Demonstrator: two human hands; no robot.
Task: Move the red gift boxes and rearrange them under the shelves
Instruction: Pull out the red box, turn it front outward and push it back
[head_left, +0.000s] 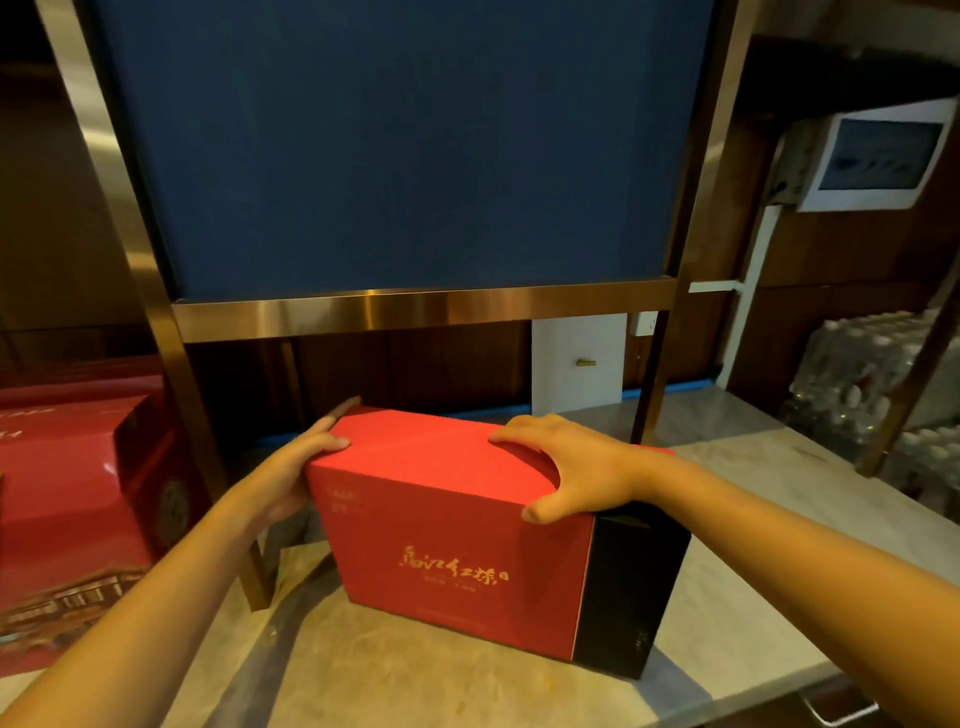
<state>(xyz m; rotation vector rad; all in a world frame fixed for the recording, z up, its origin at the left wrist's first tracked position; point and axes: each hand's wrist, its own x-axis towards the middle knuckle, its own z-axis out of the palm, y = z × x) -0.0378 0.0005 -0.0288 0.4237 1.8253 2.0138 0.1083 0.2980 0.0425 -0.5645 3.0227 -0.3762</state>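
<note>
The left hand (291, 467) clasps the left end of the red gift box (452, 530), fingers laid over its top edge, and the right hand (576, 467) grips the top right corner, thumb hooked down the front face. The box is smooth red card with gold lettering on its front and a black panel at its right end; it stands upright on the pale marbled counter (727, 597), just in front of the gap beneath the shelf unit (415, 306). That unit has a polished copper-coloured metal frame around a flat dark blue panel, and its left leg stands close beside the box. Left of the leg lie larger glossy red boxes (67, 493) printed with a building. At far right, shrink-wrapped bottle packs (872, 374) are stacked.
</note>
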